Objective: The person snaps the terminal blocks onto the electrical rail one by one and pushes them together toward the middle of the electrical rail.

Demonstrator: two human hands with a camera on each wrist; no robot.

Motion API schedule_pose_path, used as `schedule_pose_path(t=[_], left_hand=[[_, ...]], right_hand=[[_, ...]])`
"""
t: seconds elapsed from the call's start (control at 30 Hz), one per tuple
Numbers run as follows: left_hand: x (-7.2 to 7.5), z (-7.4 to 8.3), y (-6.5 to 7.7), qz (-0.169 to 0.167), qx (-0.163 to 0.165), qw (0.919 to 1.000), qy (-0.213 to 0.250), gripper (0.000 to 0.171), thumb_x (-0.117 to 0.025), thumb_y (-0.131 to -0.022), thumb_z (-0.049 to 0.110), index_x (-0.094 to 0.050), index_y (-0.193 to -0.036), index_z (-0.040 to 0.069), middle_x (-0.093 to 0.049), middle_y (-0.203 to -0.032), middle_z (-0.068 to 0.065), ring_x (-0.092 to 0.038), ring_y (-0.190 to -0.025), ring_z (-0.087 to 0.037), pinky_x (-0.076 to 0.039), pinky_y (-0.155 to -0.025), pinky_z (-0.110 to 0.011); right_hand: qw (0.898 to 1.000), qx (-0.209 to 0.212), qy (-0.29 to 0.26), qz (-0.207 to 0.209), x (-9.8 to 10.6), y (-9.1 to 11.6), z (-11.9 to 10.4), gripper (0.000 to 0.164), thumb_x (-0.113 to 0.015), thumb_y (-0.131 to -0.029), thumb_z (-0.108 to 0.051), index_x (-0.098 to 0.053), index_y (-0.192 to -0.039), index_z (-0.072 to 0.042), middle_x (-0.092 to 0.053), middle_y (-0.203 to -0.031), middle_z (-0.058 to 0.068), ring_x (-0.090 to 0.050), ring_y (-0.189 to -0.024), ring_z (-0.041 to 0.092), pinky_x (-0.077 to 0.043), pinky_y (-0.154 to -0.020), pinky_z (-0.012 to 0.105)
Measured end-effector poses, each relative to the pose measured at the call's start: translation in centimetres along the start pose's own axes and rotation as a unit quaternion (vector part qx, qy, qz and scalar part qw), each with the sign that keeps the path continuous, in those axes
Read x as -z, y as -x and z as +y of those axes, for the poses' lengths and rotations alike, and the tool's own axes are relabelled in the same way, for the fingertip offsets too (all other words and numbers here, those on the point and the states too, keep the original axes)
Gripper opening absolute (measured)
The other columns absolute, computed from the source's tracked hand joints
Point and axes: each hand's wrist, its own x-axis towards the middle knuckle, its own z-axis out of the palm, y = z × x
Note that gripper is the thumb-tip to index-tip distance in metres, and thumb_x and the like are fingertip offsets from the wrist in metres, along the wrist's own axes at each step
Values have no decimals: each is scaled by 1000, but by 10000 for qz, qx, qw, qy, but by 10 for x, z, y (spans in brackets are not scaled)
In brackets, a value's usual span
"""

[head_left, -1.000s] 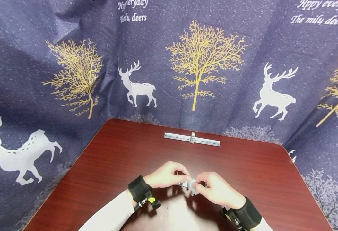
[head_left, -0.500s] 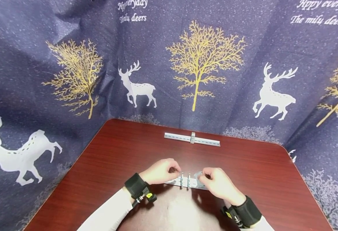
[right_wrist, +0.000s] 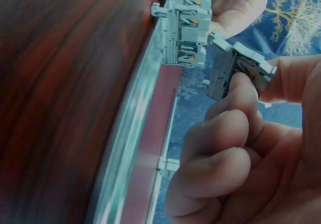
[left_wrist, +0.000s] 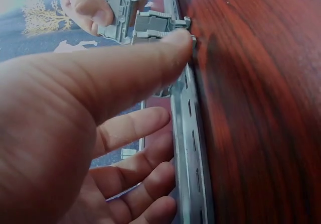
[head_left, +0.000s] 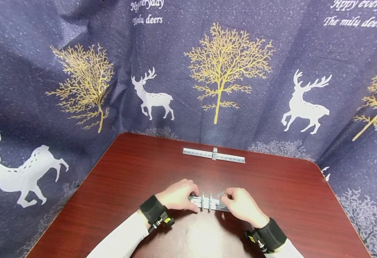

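A slotted metal DIN rail [head_left: 196, 201] lies on the table in front of me, with a few grey terminal blocks [right_wrist: 188, 28] standing upright on it. My left hand [head_left: 178, 194] straddles the rail's left end, thumb on the near side and fingers on the far side. In the left wrist view its thumb stretches across in front of the mounted blocks, its other fingers loosely bent beside the rail. My right hand [head_left: 242, 206] pinches another grey terminal block [right_wrist: 241, 71] between thumb and fingers, tilted beside the mounted ones above the rail's right part.
A second DIN rail [head_left: 230, 158] lies near the table's back edge, with a grey block [head_left: 214, 153] clipped around its middle. The reddish-brown wooden table [head_left: 136, 161] meets a dark blue curtain [head_left: 188, 104] printed with deer and trees.
A second ago both hands were close together over the blocks. They have since moved apart, right hand rightward with its block. My left hand has spread from bunched fingers to straddling the rail.
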Motion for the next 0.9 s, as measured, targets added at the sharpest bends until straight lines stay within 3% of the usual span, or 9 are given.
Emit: schedule_pose_path(t=[0.27, 0.7, 0.9], left_hand=[[-1, -1, 0, 26, -47, 9998, -198, 38, -98, -82, 34, -84, -112, 16, -70, -103, 4, -57, -95, -10, -50, -83, -27], [-8, 0, -3, 1, 184, 9994, -296, 25, -98, -84, 35, -84, -101, 24, -63, -91, 9, -50, -85, -7, -44, -71, -24], [-7, 0, -2, 1, 215, 9994, -265, 24, -98, -83, 35, -84, -100, 24, -63, -92, 9, -51, -85, -7, -44, -72, -24]], right_hand=[[9999, -39, 97, -93, -4, -1, 1, 42, -68, -94, -15, -39, -65, -23, -27, -61, -15, -27, -57, 3, -25, -61, 25], [9994, -130, 251, -206, -9, -2, 0, 41, -67, -93, -14, -39, -64, -22, -27, -61, -14, -25, -56, 4, -24, -62, 25], [9990, -217, 314, -216, -12, -5, 0, 41, -66, -93, -15, -38, -64, -22, -26, -61, -13, -24, -57, 5, -23, -62, 26]])
